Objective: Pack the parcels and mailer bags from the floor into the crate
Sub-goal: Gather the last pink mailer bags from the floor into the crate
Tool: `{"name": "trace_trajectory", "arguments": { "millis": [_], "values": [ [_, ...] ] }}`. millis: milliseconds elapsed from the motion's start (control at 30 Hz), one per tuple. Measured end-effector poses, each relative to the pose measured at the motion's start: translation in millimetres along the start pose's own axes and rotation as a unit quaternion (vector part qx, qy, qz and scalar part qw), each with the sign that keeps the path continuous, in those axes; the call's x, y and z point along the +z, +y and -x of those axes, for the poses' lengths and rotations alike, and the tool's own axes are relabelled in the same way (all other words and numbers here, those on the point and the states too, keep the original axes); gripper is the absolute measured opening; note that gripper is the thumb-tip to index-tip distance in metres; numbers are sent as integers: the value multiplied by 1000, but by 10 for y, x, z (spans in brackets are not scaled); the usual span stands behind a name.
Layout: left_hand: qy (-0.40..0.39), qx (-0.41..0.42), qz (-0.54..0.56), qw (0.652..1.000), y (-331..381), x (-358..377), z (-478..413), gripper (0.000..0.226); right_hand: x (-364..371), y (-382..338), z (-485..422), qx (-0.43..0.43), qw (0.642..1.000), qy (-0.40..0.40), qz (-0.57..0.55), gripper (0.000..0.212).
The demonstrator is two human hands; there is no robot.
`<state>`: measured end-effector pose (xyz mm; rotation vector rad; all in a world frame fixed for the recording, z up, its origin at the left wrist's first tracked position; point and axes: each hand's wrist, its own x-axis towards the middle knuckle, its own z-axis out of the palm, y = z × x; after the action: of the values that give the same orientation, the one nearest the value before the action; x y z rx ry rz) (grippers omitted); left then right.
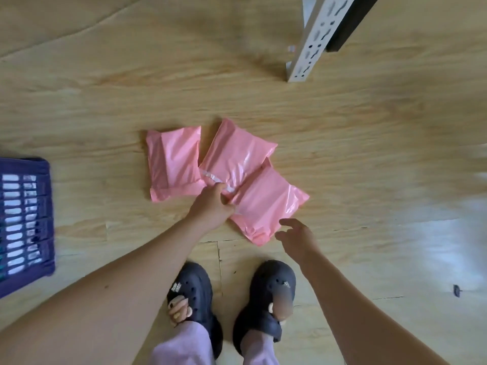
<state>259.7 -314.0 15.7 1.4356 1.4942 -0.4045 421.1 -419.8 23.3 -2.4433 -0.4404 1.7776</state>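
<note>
roughly by size: wooden floor (pixel 105 101), whole frame. purple slatted crate (pixel 26 219), left edge, well apart from the bags. pink mailer bags (pixel 237 154), three, centre of frame, flat on the floor, the middle and lower-right ones overlapping. perforated metal upright (pixel 313 38), upper right. black clogs (pixel 271 283), pair, bottom centre. left hand (pixel 213 206), fingers curled at the overlap of two bags, which one it pinches unclear. right hand (pixel 297 233), fingers spread, just beside the lower-right bag's corner.
</note>
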Motion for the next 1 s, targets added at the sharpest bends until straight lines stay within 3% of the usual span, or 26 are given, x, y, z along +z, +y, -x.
{"name": "trace_trajectory", "arguments": {
  "millis": [267,433,500,667,767,867,1000],
  "values": [
    [-33,-82,61,994,-167,656,-556,55,355,337,-715,81,972,-71,-207,35],
    [-34,-84,105,990,-73,674,-577,18,365,298,-787,107,954,0,-279,16],
    [-24,-78,111,991,24,602,-485,5,290,248,-722,105,957,36,-268,19],
    [-5,-36,95,995,334,244,-118,14,-102,102,-296,55,980,82,-170,35],
    [1,-19,95,995,527,-100,178,15,-395,-23,110,-49,996,73,-21,58],
    [8,-13,98,995,742,-528,575,19,-638,-258,624,-178,947,62,260,95],
    [17,-7,142,990,923,-1016,1146,21,-809,-666,1269,-264,901,109,326,89]
  ]
}}
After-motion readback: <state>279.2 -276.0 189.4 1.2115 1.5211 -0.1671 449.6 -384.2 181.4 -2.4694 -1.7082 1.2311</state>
